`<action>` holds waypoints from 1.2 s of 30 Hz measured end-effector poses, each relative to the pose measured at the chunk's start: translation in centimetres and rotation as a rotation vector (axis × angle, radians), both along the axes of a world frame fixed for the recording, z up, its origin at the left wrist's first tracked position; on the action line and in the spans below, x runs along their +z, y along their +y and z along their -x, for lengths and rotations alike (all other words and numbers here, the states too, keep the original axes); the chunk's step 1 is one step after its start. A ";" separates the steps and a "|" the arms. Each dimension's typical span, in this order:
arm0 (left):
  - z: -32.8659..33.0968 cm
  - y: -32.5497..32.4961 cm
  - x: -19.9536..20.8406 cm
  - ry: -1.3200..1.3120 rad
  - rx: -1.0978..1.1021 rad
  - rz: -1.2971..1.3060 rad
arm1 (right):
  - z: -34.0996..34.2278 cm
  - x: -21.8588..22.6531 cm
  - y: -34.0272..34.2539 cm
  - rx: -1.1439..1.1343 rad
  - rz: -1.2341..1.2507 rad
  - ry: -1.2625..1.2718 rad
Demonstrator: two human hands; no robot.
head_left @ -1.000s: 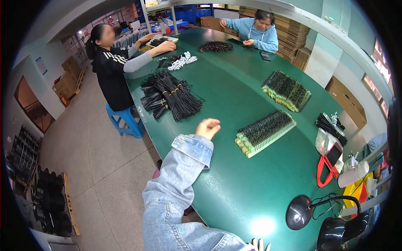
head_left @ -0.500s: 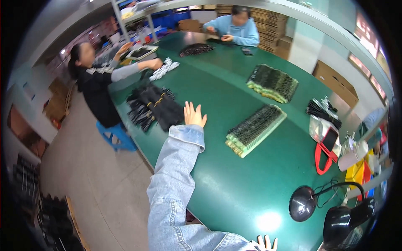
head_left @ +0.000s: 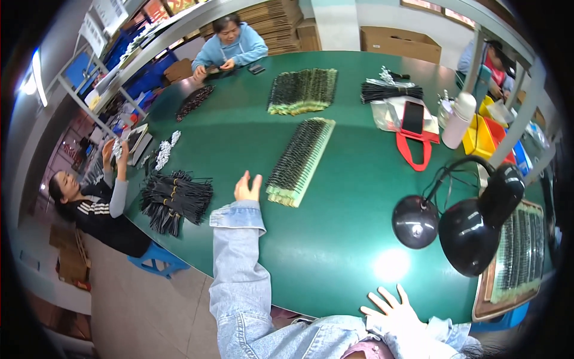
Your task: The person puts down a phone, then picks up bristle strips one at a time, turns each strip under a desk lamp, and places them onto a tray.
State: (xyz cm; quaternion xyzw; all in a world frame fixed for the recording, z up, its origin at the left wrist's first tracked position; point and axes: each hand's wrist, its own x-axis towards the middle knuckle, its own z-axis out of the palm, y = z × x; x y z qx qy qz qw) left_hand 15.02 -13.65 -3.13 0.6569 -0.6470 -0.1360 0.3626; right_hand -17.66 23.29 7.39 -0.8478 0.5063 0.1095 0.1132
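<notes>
My left hand [head_left: 248, 186] is held over the green table [head_left: 341, 239], thumb and fingers apart with nothing in them. Just right of it lies a long stack of black-and-pale-green strips [head_left: 302, 158], close to my fingers but apart from them. My right hand [head_left: 394, 314] rests by the near table edge, fingers spread and holding nothing. Left of my left hand sits a pile of black cord bundles [head_left: 176, 200] with yellow ties. A second, wider stack of the same strips [head_left: 302, 91] lies farther back.
A black desk lamp [head_left: 472, 233] stands at right, beside a tray of strips [head_left: 481, 305]. Behind it are a pink bottle [head_left: 459, 119], a phone [head_left: 412, 118], a red strap [head_left: 414, 157] and yellow bins [head_left: 478, 139]. Co-workers sit left [head_left: 98, 209], far side [head_left: 230, 45] and far right.
The view has swung right, bringing the lamp and tray further in. My left hand has drawn back from reaching forward. More of my right hand shows. The left co-worker's hands are raised with white pieces.
</notes>
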 end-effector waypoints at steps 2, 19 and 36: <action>3.3 1.3 0.5 0.117 -0.088 -0.020 | 0.6 -1.3 0.4 -0.014 0.028 -0.060; 24.3 -0.6 3.9 -0.744 -0.443 0.064 | 1.7 -2.0 0.7 0.007 0.105 -0.172; 11.3 -7.7 0.1 -0.750 -0.376 0.575 | 2.9 -5.1 1.2 0.072 0.200 -0.484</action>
